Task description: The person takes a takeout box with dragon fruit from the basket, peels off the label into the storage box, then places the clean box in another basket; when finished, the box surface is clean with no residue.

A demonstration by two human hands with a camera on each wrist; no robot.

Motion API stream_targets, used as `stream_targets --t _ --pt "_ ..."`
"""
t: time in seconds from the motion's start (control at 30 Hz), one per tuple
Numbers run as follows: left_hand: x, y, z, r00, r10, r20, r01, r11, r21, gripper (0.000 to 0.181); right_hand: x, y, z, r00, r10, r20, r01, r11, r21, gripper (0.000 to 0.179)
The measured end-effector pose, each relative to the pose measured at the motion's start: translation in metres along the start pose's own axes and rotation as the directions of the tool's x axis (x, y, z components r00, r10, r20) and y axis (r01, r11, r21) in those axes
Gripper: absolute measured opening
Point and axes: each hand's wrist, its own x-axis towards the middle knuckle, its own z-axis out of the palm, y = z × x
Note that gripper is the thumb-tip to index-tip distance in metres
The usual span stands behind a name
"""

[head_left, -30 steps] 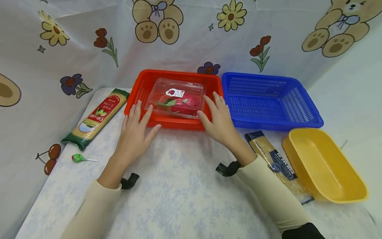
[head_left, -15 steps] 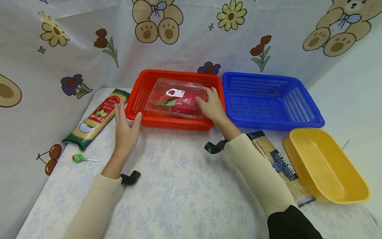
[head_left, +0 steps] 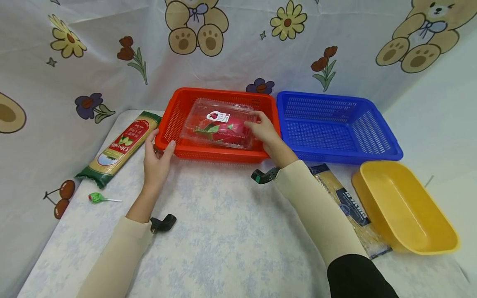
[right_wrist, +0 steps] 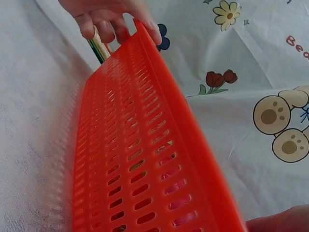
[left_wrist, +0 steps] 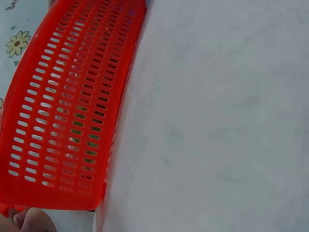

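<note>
Left grip (head_left: pixel 156 163) clasps left corner of basket (head_left: pixel 212 155); right grip (head_left: pixel 269 134) apparently pinches box (head_left: pixel 220 129) inside basket. Likely step: box pickup. Next, probably: lift above basket.

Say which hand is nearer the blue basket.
Right hand, just left of the blue basket; left hand is farther off, gripping the red basket at its left end.
</note>
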Motion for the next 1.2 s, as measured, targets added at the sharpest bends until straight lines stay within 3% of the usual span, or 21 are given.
stream_targets --t 0.17,0.4,0.87,1.2 --pt "-0.0009 0.0016 0.0043 0.999 -0.017 -0.039 0.013 0.996 -0.093 0.058 0.0002 0.0007 -0.0001 1.000 0.026 0.016 -0.025 1.000 -0.009 0.048" --pt "-0.0030 0.0057 0.0051 0.996 -0.002 -0.086 -0.005 0.997 -0.078 0.058 -0.0001 -0.0006 0.0023 0.999 0.025 0.027 -0.025 1.000 0.014 0.048" --pt "-0.0026 0.0013 0.0075 0.994 0.046 -0.100 -0.056 0.993 -0.102 0.060 0.0005 0.0022 -0.0003 0.999 0.015 0.046 -0.017 0.999 0.050 0.046" --pt "-0.0018 0.0008 0.0075 0.995 0.056 -0.081 -0.067 0.989 -0.134 0.062 0.0011 0.0011 -0.0021 0.990 0.047 0.130 -0.051 0.998 0.028 0.047"
